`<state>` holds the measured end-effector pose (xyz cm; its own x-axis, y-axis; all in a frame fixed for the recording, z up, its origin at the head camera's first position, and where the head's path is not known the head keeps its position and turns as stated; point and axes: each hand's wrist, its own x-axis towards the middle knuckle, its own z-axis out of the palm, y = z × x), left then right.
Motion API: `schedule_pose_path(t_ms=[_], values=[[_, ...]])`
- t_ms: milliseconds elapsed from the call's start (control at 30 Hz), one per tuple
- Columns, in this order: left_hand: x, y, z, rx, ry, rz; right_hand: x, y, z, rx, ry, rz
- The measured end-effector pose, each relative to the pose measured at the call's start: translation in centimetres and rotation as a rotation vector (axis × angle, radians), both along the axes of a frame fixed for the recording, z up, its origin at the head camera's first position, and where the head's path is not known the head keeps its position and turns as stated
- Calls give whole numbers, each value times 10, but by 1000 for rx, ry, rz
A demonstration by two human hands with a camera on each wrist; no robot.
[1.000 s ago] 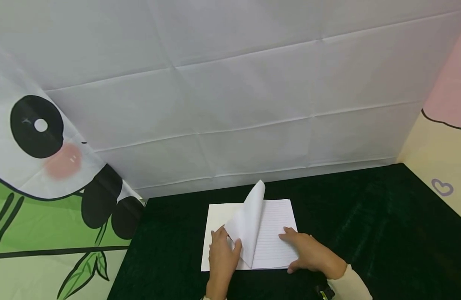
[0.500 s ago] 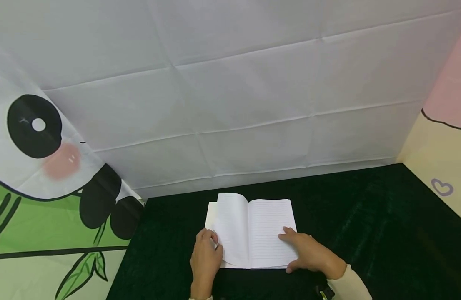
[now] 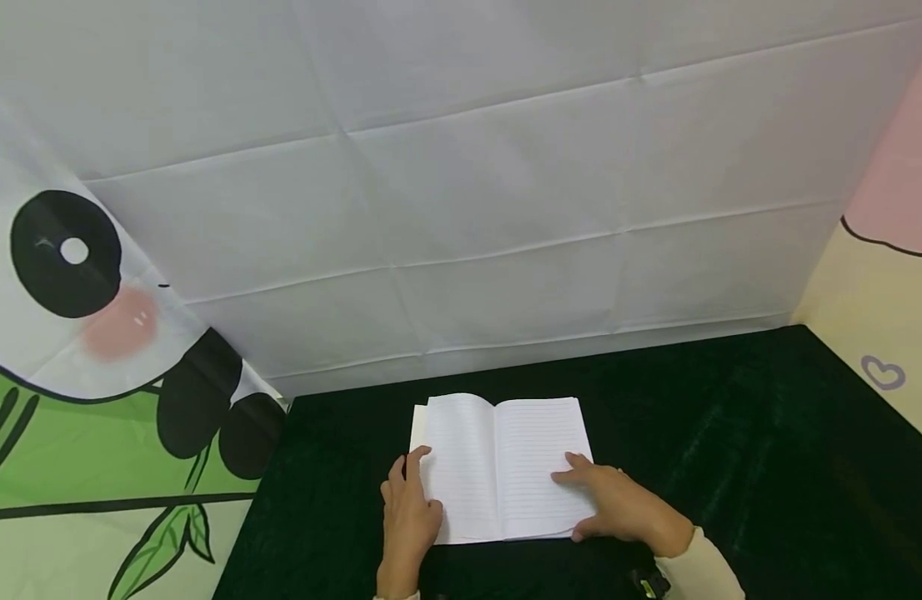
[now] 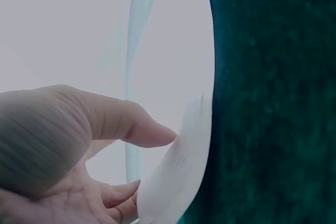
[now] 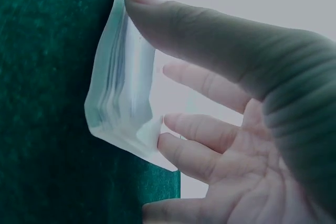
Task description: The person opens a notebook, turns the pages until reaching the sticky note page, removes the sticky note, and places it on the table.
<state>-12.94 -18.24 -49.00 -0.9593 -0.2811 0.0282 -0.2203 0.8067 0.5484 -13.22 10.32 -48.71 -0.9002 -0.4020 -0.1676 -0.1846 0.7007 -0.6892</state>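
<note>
A notebook with lined white pages lies open on dark green cloth; its right page [image 3: 539,475] and left page [image 3: 464,475] both show in the head view. A cream strip of the cover [image 3: 418,427] sticks out past the left page. My left hand [image 3: 410,517] is at the left page's outer edge, index finger extended along it; in the left wrist view its thumb [image 4: 149,129] is beside a curling sheet edge [image 4: 178,182]. My right hand [image 3: 622,504] rests spread at the right page's lower corner, thumb [image 5: 184,27] at the layered page edges [image 5: 115,93].
Green velvety cloth [image 3: 701,450] covers the table all around the notebook. A creased white sheet [image 3: 506,208] rises behind it. Printed panels with a cartoon face [image 3: 63,258] and a purple heart [image 3: 884,373] stand at the sides.
The leaf that stood raised over the middle has swung left and lies over the left side. My left hand moved left with it, then its fingers loosened. The right hand has barely moved.
</note>
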Motion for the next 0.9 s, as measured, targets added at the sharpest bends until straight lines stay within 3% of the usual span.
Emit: schedule_pose_path(t_ms=[233,400,567,667,800,900], values=[[3,-1,-4,10,-58,22,1,9,-1,-36,48,110],[1,-1,-6,-11,-30,35,-5,13,4,-92,27,98],[-2,3,-5,-21,-21,20,-10,15,9,-72,7,79],[-3,7,-4,-35,-22,-104,-11,16,10,-61,-2,73],[-2,14,1,-10,-71,-428,-14,17,12,-61,-4,76],[-1,22,4,37,-113,-584,-16,18,12,-59,-10,73]])
